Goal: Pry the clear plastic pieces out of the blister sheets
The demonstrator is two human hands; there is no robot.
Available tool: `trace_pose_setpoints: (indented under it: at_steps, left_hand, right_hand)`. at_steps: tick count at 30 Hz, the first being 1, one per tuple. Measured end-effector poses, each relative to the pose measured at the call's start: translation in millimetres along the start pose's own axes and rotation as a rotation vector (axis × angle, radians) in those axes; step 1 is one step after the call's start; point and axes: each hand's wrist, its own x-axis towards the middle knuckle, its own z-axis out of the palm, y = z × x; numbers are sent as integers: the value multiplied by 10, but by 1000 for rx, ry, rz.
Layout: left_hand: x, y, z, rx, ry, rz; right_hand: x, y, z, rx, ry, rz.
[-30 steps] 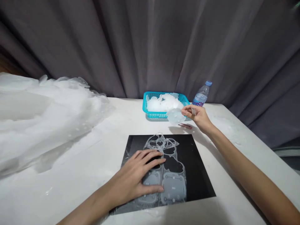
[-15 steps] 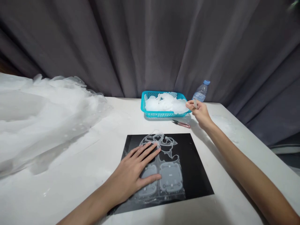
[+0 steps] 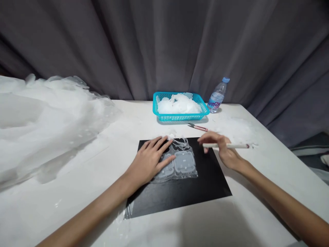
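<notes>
Worktable arrangement about a black board (image 3: 174, 199)

Grey curtain (image 3: 154, 44) hangs beyond the board, across the back of the white table (image 3: 97, 212). Heaped white translucent material (image 3: 51, 113) lies left of the board. Beyond its far edge stands a turquoise basket (image 3: 180, 118) (perforated, holding white pieces (image 3: 177, 105)). A clear sheet (image 3: 185, 163) with rounded panels and looping strips lies on the board, toward its far edge. The left hand (image 3: 149, 161) rests upon sheet and board, fingers spread and grasping nothing. The right hand (image 3: 226, 151), over the board's right side, grasps a pale pen-like tool (image 3: 236, 145). A water bottle (image 3: 218, 96) stands beyond the board's far right corner; red-handled snips (image 3: 197, 127) lie nearer that edge.
</notes>
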Motion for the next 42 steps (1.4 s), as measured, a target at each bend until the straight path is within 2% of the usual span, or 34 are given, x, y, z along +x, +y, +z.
trace_pose_setpoints:
  at_steps: [1,3,7,9,14,16,26,32,38,42]
  left_hand:
    - [18,6,-29,3,29,-5]
    - [17,40,-110,-32,69,35]
    - [-89,177,-234,-234,-36,369]
    - [-151,247,-227,-285,-77,453]
    - [-244,343,-113,-292,-125,401]
    - [-261,350,-86,-315,-139,378]
    - [-273,341,-98,-395,-188,318]
    - [-262,332,-61,-467,-173,284]
    - [-211,339,-95,-479,-254,251]
    - [-204,342,-111,-507,-251,232]
  right_hand:
    - [-88,-24,30,64,-86,29]
    - [-179,-52,82,98,-170,58]
    - [-172,-85,133,36,-188,7]
    - [-168,-96,124,39,-213,4]
    - [-246,-92,86,88,-265,179]
    - [-270,-80,81,130,-268,206]
    - [-289,-120,19,56,-321,31]
    - [-292,-142,79,65,-369,-16]
    - [-294,-131,132,31,-376,-59]
    - [-302,-105,162,12,-361,-94]
